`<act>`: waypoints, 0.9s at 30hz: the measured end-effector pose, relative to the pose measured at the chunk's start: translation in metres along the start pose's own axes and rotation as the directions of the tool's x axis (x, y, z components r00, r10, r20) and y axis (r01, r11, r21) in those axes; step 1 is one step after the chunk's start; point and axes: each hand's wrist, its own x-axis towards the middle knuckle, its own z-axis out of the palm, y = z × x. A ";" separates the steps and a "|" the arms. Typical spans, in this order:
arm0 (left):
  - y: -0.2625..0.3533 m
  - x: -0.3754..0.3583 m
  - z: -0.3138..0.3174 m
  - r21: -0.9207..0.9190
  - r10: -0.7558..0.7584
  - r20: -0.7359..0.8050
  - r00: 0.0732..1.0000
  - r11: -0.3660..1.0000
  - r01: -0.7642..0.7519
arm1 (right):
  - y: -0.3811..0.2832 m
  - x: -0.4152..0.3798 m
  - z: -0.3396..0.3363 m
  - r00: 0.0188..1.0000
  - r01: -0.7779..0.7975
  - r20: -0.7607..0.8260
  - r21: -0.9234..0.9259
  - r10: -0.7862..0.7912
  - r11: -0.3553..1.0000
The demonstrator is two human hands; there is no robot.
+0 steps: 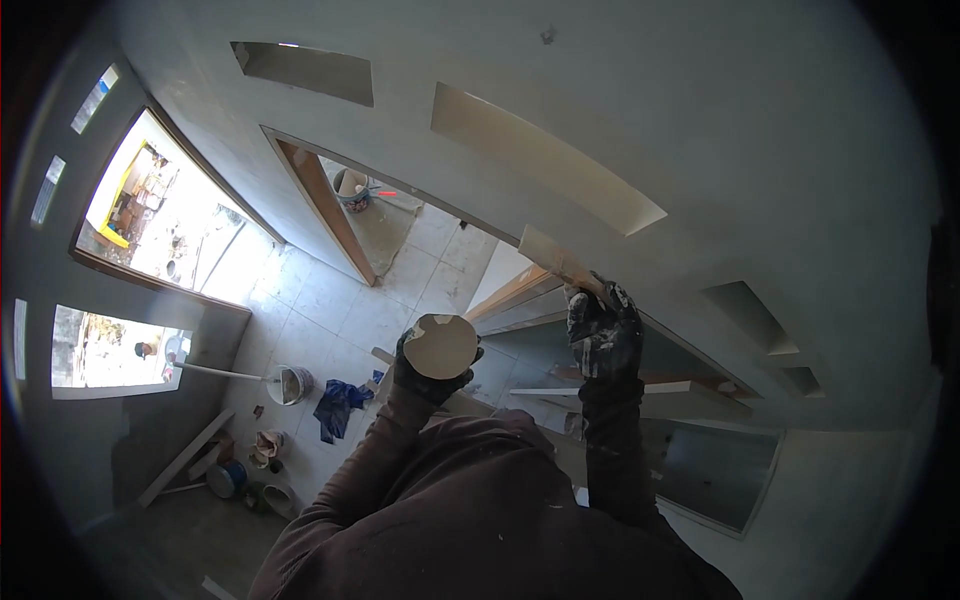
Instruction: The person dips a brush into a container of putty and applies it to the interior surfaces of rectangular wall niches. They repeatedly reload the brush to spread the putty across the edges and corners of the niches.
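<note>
In a dark, stained glove, my left hand (432, 382) is wrapped round a round container of pale paste (440, 346), held upright in front of my chest. Most of its fingers are hidden beneath the container. My right hand (606, 330), in a black glove smeared with white, grips a wide flat putty knife (558, 262). The blade lies at or very near the grey wall (700, 200), beside the top of a door opening; contact cannot be made out.
Wooden planks (465, 402) run below me. On the tiled floor (320, 345) are a white bucket (292, 385), a blue plastic bag (341, 408) and several pots. Another bucket (353, 190) stands beyond the doorway. A person (146, 349) shows through the left window.
</note>
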 end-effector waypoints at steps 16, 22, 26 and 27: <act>-0.006 -0.071 -0.005 0.785 -0.085 -0.039 0.996 0.614 0.084 | 0.058 0.028 0.004 0.974 -0.124 0.201 0.068 0.108 0.990; -0.022 -0.102 -0.005 0.871 -0.004 -0.095 0.995 0.484 0.085 | 0.101 0.067 0.028 0.930 0.147 0.353 -0.110 -0.100 0.983; -0.016 -0.104 -0.013 0.907 0.051 -0.047 0.998 0.421 0.021 | 0.115 0.097 0.046 0.923 0.206 0.352 -0.115 -0.154 0.972; -0.014 -0.104 -0.016 0.902 0.047 -0.065 0.997 0.430 0.039 | 0.119 0.104 0.049 0.922 0.206 0.353 -0.106 -0.157 0.973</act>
